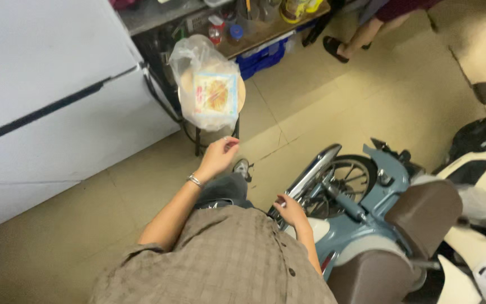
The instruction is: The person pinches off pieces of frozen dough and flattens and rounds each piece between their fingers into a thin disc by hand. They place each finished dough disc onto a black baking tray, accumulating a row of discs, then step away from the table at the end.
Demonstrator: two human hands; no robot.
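Your left hand (217,157): fingertips pinched, contents unclear, bagged packet (212,93) on stool at 12 o'clock. Your right hand (291,211): curled loosely, empty, motorbike (367,208) at 3 o'clock.

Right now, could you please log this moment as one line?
left hand: raised near bag on stool, apart | right hand: beside scooter | grip: unclear

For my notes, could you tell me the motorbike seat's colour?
The seat is brown, on a pale blue motorbike; head view.
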